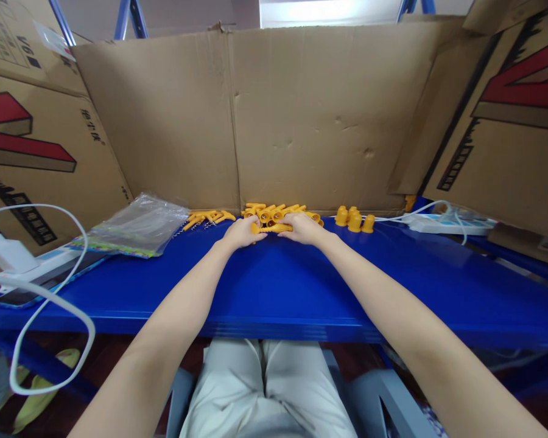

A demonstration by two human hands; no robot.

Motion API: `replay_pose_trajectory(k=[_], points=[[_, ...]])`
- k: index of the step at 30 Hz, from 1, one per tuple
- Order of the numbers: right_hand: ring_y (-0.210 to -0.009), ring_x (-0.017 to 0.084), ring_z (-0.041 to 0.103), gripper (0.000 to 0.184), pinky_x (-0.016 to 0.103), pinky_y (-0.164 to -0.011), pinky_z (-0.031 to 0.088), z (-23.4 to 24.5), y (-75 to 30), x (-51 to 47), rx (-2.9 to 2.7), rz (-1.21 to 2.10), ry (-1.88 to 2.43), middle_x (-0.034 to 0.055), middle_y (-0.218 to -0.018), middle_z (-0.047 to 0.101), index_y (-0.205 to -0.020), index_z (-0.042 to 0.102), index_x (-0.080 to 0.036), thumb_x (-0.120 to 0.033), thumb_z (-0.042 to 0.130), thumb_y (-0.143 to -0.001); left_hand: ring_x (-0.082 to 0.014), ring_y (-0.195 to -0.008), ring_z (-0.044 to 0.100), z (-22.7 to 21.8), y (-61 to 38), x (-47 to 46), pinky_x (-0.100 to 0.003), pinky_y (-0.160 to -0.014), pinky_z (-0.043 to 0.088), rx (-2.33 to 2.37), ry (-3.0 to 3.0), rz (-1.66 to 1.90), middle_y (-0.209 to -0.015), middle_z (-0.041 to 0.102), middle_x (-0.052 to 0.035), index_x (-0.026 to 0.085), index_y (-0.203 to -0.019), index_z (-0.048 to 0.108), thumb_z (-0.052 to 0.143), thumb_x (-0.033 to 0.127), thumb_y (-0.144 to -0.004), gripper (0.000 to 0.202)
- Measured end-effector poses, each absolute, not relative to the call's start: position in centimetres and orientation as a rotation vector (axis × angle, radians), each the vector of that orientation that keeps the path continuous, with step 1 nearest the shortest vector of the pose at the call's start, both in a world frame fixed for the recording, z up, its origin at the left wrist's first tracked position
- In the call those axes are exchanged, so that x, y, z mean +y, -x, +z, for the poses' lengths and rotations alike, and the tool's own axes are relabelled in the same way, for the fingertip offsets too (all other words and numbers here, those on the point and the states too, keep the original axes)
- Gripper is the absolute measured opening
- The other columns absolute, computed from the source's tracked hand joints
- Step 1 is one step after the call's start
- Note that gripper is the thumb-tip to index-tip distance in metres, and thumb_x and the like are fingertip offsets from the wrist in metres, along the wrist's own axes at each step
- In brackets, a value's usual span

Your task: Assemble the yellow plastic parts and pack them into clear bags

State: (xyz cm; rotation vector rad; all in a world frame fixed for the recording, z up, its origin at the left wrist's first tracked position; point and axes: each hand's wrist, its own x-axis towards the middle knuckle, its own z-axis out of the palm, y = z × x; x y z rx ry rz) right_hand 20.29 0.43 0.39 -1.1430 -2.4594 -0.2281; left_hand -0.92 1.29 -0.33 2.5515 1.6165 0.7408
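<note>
My left hand (pixel 242 232) and my right hand (pixel 302 228) meet at the far middle of the blue table (pixel 274 286). Both have fingers curled round a small orange plastic part (pixel 271 228) held between them. Just behind them lies a heap of orange plastic parts (pixel 276 212) against the cardboard wall. A smaller bunch of thin orange pieces (pixel 207 217) lies to the left of the heap. Several orange caps (pixel 354 219) stand upright to the right of it.
A clear plastic bag (pixel 139 226) lies at the left. A white charger (pixel 9 255) with a looping cable, and a phone (pixel 16 297), sit at the left edge. A white power strip (pixel 447 225) is at the right. Cardboard boxes (pixel 301 115) wall in the table.
</note>
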Motion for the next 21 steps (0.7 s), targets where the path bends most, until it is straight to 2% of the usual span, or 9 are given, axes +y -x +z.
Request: replay_pose_trajectory(k=[10, 21], points=[[-0.086, 0.022, 0.062, 0.022, 0.028, -0.073, 0.042, 0.12, -20.25, 0.5, -2.449, -0.158, 1.216, 0.0085, -0.094, 0.069, -0.095, 0.068, -0.017, -0.033, 0.063, -0.081, -0.0175, -0.064, 0.056, -0.16, 0.92, 0.95, -0.025, -0.057, 0.034, 1.659, -2.584, 0.686, -0.066, 0.059, 0.0009, 0.023, -0.092, 0.059, 0.064, 0.048, -0.07, 0.034], [-0.085, 0.021, 0.063, 0.026, 0.027, -0.074, 0.043, 0.12, -20.4, 0.94, -2.439, -0.081, 1.269, 0.0082, -0.095, 0.07, -0.098, 0.07, -0.016, -0.033, 0.067, -0.078, -0.0159, -0.062, 0.057, -0.12, 0.88, 1.22, -0.024, -0.055, 0.035, 1.672, -2.565, 0.625, -0.067, 0.062, 0.0025, 0.024, -0.094, 0.059, 0.063, 0.042, -0.071, 0.03]])
